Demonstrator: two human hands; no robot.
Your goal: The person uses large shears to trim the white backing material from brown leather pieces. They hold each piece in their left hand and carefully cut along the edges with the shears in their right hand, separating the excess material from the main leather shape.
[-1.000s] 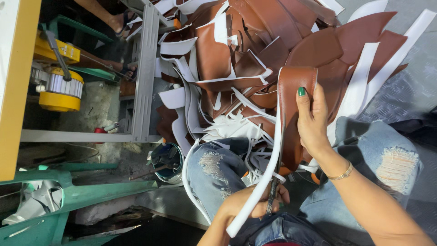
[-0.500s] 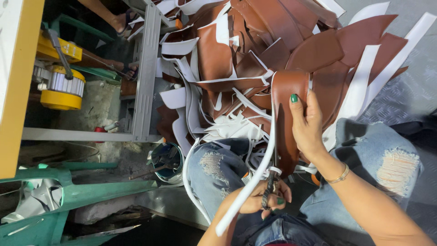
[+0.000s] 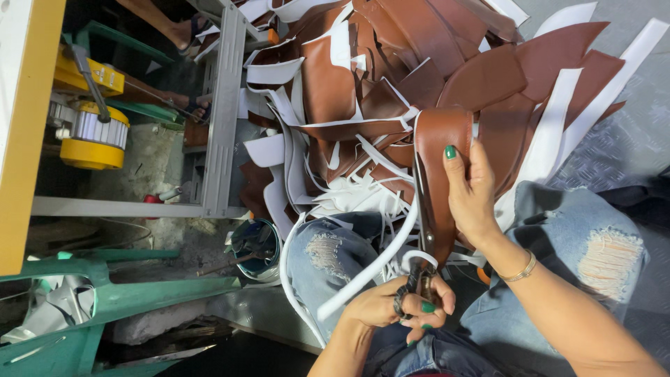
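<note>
Head view, looking down at a seated person's lap: the left hand [image 3: 401, 307] is clenched through the dark handles of a pair of scissors [image 3: 421, 241], whose long blade runs up along the edge of a broad brown leather strap with a white underside [image 3: 441, 164]. The right hand [image 3: 471, 188] grasps that strap from its right side, fingers [image 3: 453, 157] with green nails pressed on the brown face, a thin gold bangle [image 3: 520, 269] on the wrist. The strap stands up from the lap, between the two knees in torn pale blue jeans [image 3: 593, 244]. A narrow white strip of trimmed edging [image 3: 373, 269] hangs away from the blade's left side and crosses the left knee, just beside the hand on the scissors.

Behind the strap a big heap of brown and white leather offcuts [image 3: 363, 91] crowds the floor and hides its upper end; loose white slivers lie tangled against the strap's foot. Left of the heap stands a grey metal frame [image 3: 223, 112], and past it a yellow and silver motor [image 3: 94, 136] under a yellow-edged counter [image 3: 28, 132]. A small bucket holding tools [image 3: 257, 244] sits near the left knee, with a green metal stand [image 3: 112, 300] below it. Another person's bare foot [image 3: 183, 31] shows at the top, well apart from the work
</note>
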